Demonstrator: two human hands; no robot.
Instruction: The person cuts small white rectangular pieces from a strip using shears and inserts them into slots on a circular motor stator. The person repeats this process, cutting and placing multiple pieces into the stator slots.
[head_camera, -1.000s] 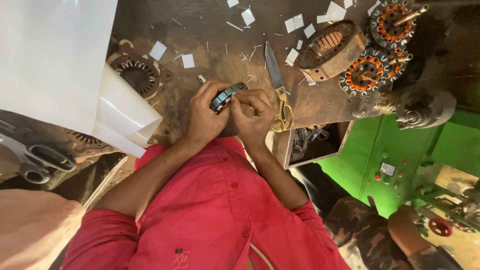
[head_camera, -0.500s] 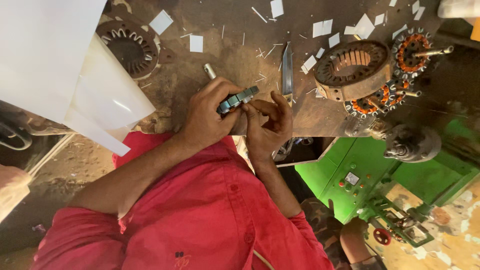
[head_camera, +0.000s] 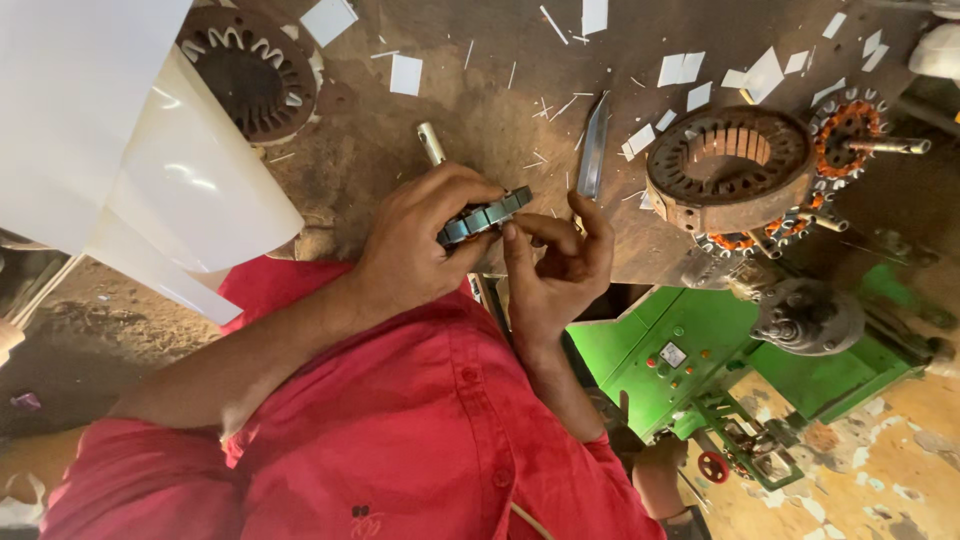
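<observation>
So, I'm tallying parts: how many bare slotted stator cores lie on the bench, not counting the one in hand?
2: one stator core at top left beside the white sheets, one at right. Others may sit out of frame.

A worn brown workbench (head_camera: 480, 120) carries scattered white paper scraps (head_camera: 405, 75), a rusty slotted metal ring (head_camera: 728, 168), a dark toothed ring (head_camera: 245, 70), a flat metal blade (head_camera: 593, 150), and what seems to be a small pale rod (head_camera: 431, 143). White sheets (head_camera: 100, 130) overlap its edge.
</observation>
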